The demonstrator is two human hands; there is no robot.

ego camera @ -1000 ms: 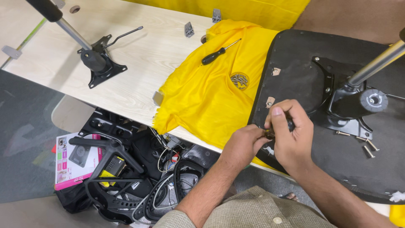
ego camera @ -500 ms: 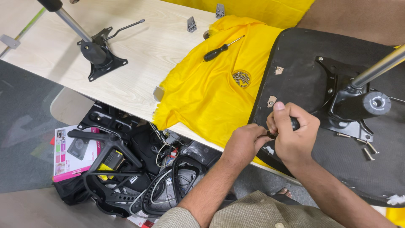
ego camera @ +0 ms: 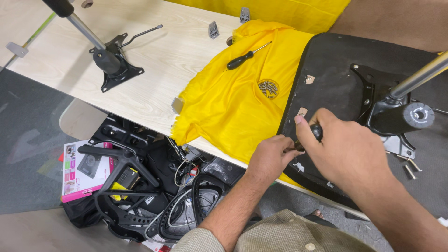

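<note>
Bare forearms; olive checked shirt, pale button.

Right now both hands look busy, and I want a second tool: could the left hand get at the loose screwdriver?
Probably yes: the screwdriver lies uncovered on the yellow cloth, beyond the left hand.

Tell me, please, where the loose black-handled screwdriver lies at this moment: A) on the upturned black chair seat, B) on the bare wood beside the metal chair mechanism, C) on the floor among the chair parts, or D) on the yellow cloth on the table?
D: the black-handled screwdriver rests on the yellow cloth, well away from the left hand and the right hand, which work at the edge of the black chair seat.
</note>
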